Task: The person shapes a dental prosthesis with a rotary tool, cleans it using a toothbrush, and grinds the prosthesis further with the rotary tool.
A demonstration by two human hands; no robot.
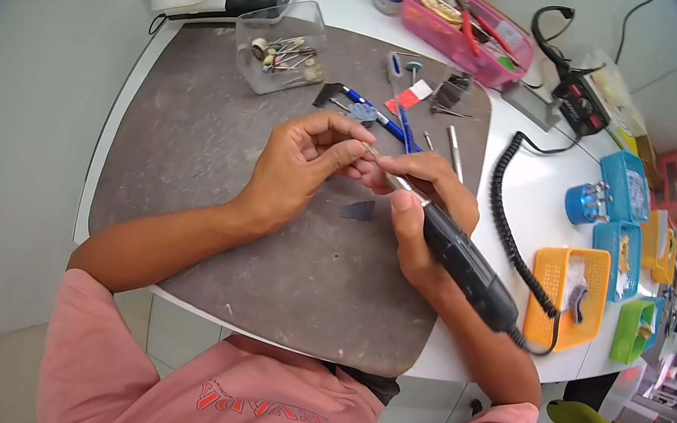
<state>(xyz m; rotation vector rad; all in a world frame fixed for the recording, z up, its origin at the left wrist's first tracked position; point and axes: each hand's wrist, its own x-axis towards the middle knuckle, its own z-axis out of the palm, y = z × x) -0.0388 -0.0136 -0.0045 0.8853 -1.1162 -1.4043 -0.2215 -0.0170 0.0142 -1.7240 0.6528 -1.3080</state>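
Over the grey mat (pixel 293 283), both of my hands meet near the middle. My right hand (pixel 436 204) is closed around a black rotary handpiece (pixel 470 268) with a metal nose pointing up and left. A thin shank (pixel 371 150) shows at its tip. The thumb and fingers of my left hand (pixel 311 159) pinch the end of that shank; whether they hold anything more is too small to tell. Just below the hands a small dark piece (pixel 358 209) lies flat on the mat.
Beyond the hands lie a clear box of burs (pixel 282 47), a blue pen (pixel 371 111) and a red-and-white piece (pixel 409 97). A pink basket of tools (pixel 466 34) stands behind. To the right are a coiled cord (pixel 504 228), an orange basket (pixel 567 298) and a blue bur holder (pixel 586 203).
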